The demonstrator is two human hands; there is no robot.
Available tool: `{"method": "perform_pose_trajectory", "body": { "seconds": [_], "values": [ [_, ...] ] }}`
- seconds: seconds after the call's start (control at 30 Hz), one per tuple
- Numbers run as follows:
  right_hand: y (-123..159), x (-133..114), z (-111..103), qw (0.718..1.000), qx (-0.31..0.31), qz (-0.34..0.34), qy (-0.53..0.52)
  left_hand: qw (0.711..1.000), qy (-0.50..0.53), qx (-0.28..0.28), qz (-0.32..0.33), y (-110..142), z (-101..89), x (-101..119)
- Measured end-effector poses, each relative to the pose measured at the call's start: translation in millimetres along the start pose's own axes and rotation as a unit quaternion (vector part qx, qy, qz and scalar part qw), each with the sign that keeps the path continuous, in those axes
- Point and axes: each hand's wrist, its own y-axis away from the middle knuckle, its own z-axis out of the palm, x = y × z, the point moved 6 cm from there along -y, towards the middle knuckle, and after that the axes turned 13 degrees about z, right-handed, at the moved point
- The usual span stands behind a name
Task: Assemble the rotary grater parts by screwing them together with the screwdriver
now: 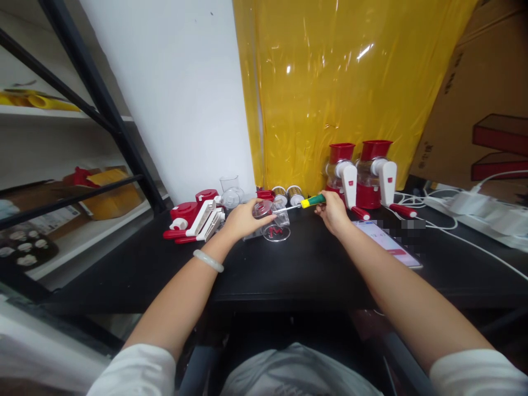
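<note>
My left hand (243, 220) is closed around a clear plastic housing (277, 224) that rests on the black table (289, 264); a red part shows inside it near its base. My right hand (334, 212) grips a screwdriver with a green and yellow handle (313, 201). Its metal shaft points left into the clear housing. A pale bangle sits on my left wrist.
Red and white parts (193, 220) lie left of my left hand, with clear cups behind. Two assembled red and white grinders (363, 176) stand at the back right. A phone (390, 242) lies by my right forearm. White cables and a power strip (474, 209) run along the right.
</note>
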Motion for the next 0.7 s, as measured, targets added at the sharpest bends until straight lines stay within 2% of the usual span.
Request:
{"method": "perform_pose_trajectory", "body": {
  "seconds": [0.2, 0.47, 0.7],
  "values": [
    [-1.1, 0.5, 0.3, 0.999, -0.025, 0.015, -0.023, 1.0, -0.001, 0.002, 0.002, 0.0, 0.0, 0.6],
    [-2.2, 0.3, -0.8, 0.999, -0.003, -0.012, 0.049, 1.0, -0.004, -0.003, -0.002, 0.3, 0.0, -0.2],
    [0.4, 1.5, -0.3, 1.0, -0.008, -0.003, 0.02, 1.0, -0.005, 0.002, 0.0, -0.1, 0.1, 1.1]
  ]
}}
